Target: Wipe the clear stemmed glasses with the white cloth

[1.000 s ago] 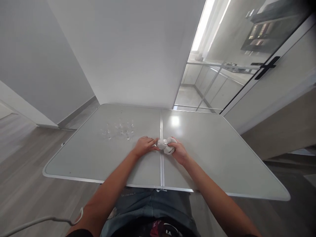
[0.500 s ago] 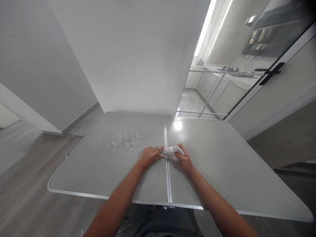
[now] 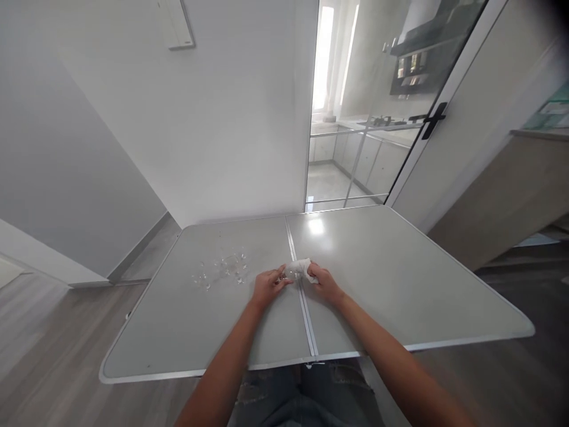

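Near the table's centre seam, my left hand [image 3: 268, 286] is closed around one end of a small clear glass [image 3: 291, 273], which lies on its side in the air just over the tabletop or touching it; I cannot tell which. A white cloth [image 3: 304, 266] is bunched at the glass's right end, and part of it shows through the clear wall. My right hand [image 3: 325, 283] grips this cloth, its fingers pressed together at the glass's mouth. Off to the left, several clear glasses [image 3: 232, 265] stand in a loose group, their outlines faint against the grey surface.
The pale grey folding table [image 3: 382, 284] has a metal rim and a metal seam [image 3: 310, 332] down its middle. A white wall [image 3: 231, 130] rises behind it. At the back right is a glass door with a black handle [image 3: 434, 121].
My right hand has turned, and the cloth now sits further over and into the glass. The head view has tilted and shifted. My left hand keeps hold of the glass.
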A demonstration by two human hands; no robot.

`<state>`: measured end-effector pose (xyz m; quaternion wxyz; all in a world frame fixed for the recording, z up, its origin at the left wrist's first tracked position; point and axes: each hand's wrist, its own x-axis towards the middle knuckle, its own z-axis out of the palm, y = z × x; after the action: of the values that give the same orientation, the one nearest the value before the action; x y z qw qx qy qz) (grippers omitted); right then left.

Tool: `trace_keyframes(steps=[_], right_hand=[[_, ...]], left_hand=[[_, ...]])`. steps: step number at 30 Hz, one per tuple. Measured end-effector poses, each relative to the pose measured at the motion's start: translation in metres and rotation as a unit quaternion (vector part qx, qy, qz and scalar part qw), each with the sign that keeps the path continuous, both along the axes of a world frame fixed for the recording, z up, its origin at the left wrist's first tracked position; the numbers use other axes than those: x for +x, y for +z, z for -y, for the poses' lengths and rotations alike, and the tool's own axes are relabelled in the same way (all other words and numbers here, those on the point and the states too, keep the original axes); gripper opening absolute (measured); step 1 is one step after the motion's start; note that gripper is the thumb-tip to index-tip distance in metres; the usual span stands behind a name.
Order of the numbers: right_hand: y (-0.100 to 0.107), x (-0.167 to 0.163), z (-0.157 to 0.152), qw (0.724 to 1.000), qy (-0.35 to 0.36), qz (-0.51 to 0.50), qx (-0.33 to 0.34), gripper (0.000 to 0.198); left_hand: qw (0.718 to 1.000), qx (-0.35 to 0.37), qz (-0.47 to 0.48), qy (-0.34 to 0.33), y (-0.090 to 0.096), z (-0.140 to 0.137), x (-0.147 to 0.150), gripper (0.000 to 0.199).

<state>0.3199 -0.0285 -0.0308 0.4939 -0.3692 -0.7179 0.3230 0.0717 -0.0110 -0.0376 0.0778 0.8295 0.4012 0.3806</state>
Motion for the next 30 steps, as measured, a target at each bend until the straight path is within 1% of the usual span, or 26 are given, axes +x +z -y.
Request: trace_keyframes(steps=[2,3,5,8,10,12,14,15,17,20,22,23,25,27,28,29,30], right_hand=[[0.003,0.0,0.004,1.0,0.017,0.011,0.009,0.022],[0.005,0.0,0.007,1.0,0.022,0.012,0.003,0.022],[0.01,-0.001,0.009,0.999,0.021,0.001,-0.034,0.022],[0.024,0.0,0.005,0.989,0.027,-0.054,-0.134,0.021],[0.036,0.002,-0.006,0.97,0.041,-0.092,-0.22,0.021],[0.047,0.002,-0.019,0.95,0.039,-0.101,-0.294,0.022],[0.053,0.001,-0.033,0.941,0.023,-0.086,-0.326,0.021],[0.053,0.0,-0.038,0.943,0.016,-0.074,-0.323,0.021],[0.049,-0.002,-0.044,0.959,0.008,-0.053,-0.279,0.018],[0.033,-0.003,-0.045,0.988,0.005,-0.018,-0.151,0.015],[0.024,-0.001,-0.045,0.997,0.033,0.025,-0.064,0.017],[0.021,0.001,-0.046,0.997,0.057,0.049,-0.027,0.018],[0.017,0.005,-0.051,0.992,0.093,0.079,0.029,0.02],[0.016,0.007,-0.056,0.991,0.103,0.077,0.04,0.021],[0.017,0.007,-0.058,0.992,0.102,0.066,0.026,0.021],[0.018,0.007,-0.059,0.994,0.1,0.049,-0.003,0.022],[0.019,0.006,-0.059,0.994,0.098,0.026,-0.046,0.022]], left_hand=[[0.999,-0.024,0.013,-0.019,0.0,-0.001,-0.001,0.049],[0.999,-0.028,0.012,-0.025,-0.001,-0.001,-0.001,0.049],[0.999,-0.024,-0.004,-0.03,-0.001,-0.001,-0.001,0.048],[0.999,-0.001,-0.037,-0.02,0.0,-0.003,0.002,0.047],[0.998,0.018,-0.054,-0.009,0.003,-0.007,0.004,0.049],[0.996,0.04,-0.082,-0.003,0.008,-0.015,0.005,0.051],[0.992,0.06,-0.112,-0.012,0.012,-0.025,0.006,0.051],[0.991,0.066,-0.117,-0.018,0.014,-0.03,0.005,0.05],[0.993,0.066,-0.094,-0.02,0.015,-0.037,0.003,0.048],[0.998,0.051,-0.027,-0.019,0.012,-0.043,-0.002,0.047],[0.999,0.035,0.015,-0.03,0.011,-0.044,-0.004,0.049],[0.998,0.029,0.03,-0.045,0.01,-0.045,-0.005,0.05],[0.997,0.026,0.047,-0.047,0.009,-0.047,-0.006,0.051],[0.998,0.036,0.037,-0.033,0.008,-0.05,-0.006,0.05],[0.998,0.045,0.024,-0.027,0.007,-0.051,-0.006,0.049],[0.998,0.055,0.006,-0.026,0.007,-0.051,-0.006,0.049],[0.997,0.064,-0.017,-0.029,0.006,-0.052,-0.006,0.049]])
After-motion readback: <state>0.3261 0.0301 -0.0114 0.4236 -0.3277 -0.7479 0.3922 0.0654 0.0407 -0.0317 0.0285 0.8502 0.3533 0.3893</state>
